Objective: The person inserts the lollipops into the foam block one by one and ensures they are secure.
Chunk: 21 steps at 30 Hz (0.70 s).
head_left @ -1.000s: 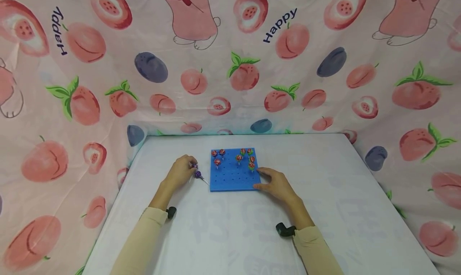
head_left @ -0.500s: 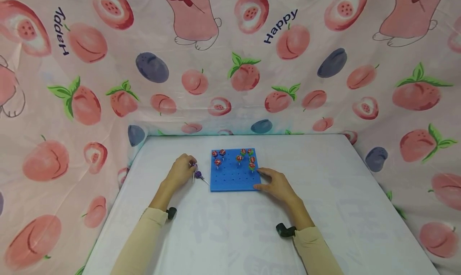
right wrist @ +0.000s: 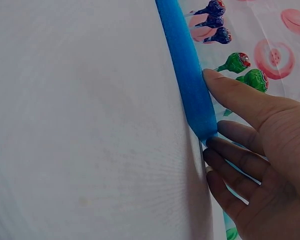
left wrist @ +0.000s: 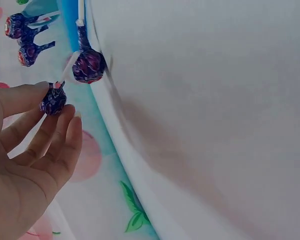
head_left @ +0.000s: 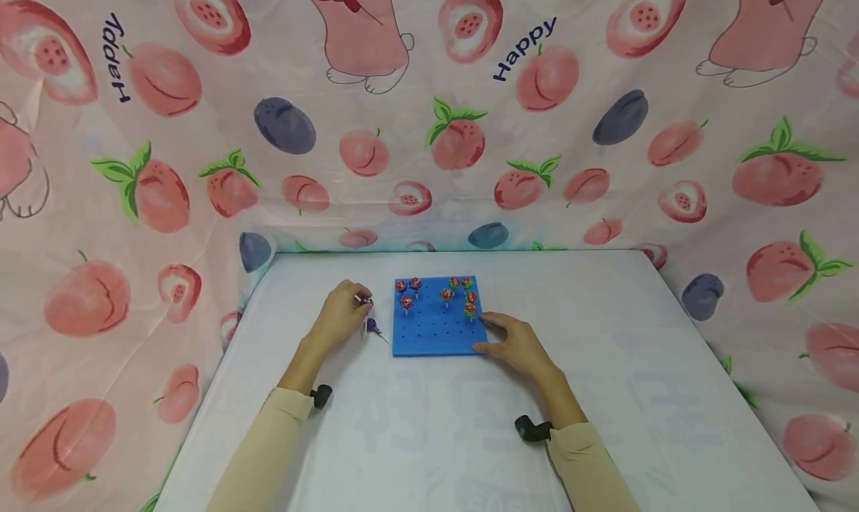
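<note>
My left hand (head_left: 342, 311) pinches a purple-wrapped lollipop (left wrist: 53, 102) by its head, between thumb and fingertips. Just beside it, a second purple lollipop (head_left: 372, 324) lies on the white table, its stick pointing toward the blue pegboard (head_left: 429, 340). That board has rows of small holes. Three purple lollipops (head_left: 406, 302) stand upright at its back left, and several green-wrapped ones (head_left: 447, 294) at the back right. My right hand (head_left: 520, 342) rests against the board's right side, thumb at the near corner and loosely bent fingers along the edge.
A white-covered table (head_left: 429, 437) surrounds the board. Behind and at the sides hangs a fruit-print cloth (head_left: 429, 72). A dark wrist camera (head_left: 532, 428) sits on the right wrist and another one (head_left: 322, 396) on the left.
My left hand has lifted slightly and moved away from the near side, turning the pinched lollipop so its head shows more to the right. The right hand and board stay in place.
</note>
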Each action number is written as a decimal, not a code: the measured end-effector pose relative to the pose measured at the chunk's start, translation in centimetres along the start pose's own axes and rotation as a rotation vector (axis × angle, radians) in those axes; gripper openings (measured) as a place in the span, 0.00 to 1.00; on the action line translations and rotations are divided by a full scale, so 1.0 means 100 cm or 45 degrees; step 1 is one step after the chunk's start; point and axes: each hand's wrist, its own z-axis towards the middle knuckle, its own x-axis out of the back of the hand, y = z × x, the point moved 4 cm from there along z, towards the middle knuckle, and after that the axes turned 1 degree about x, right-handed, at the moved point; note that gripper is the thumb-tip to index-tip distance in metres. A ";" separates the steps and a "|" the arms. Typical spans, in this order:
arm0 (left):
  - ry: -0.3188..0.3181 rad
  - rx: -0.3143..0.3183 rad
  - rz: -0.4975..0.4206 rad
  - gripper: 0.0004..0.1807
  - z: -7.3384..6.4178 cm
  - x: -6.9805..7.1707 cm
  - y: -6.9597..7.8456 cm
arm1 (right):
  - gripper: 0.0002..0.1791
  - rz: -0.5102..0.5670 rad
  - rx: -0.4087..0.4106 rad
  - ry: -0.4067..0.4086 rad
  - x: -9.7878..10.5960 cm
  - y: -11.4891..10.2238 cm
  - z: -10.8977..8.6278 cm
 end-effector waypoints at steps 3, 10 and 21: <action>0.018 -0.023 -0.024 0.10 0.000 0.001 0.006 | 0.40 -0.002 0.001 -0.002 0.001 -0.001 0.000; 0.019 -0.031 -0.053 0.10 -0.004 0.004 0.018 | 0.40 0.005 0.004 -0.001 0.001 -0.002 0.000; 0.037 -0.070 -0.110 0.10 -0.005 0.004 0.028 | 0.40 0.007 0.011 0.002 0.001 0.000 0.001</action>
